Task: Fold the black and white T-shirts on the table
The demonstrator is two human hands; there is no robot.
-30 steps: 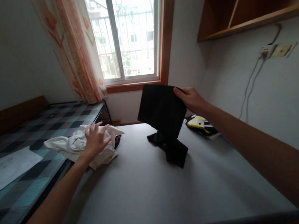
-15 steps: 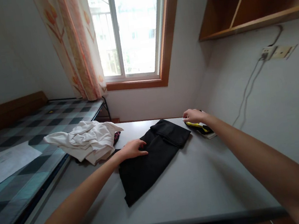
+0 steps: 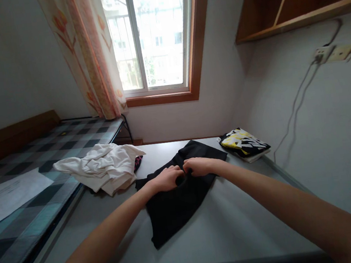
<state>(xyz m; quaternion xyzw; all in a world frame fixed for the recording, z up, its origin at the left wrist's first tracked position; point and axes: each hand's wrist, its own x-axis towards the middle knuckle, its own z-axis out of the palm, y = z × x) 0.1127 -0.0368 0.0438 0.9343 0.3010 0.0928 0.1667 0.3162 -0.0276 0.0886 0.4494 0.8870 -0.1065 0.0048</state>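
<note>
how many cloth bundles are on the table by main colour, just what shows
Mostly white: 1 (crumpled heap)
Plain black: 1 (garment under the left hand and right hand)
Yellow, black and white: 1 (patterned bundle)
Total: 3

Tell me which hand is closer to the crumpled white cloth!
Left. The left hand is at the black garment, just right of the white cloth. The right hand is at the garment too, farther right from the cloth.
</note>
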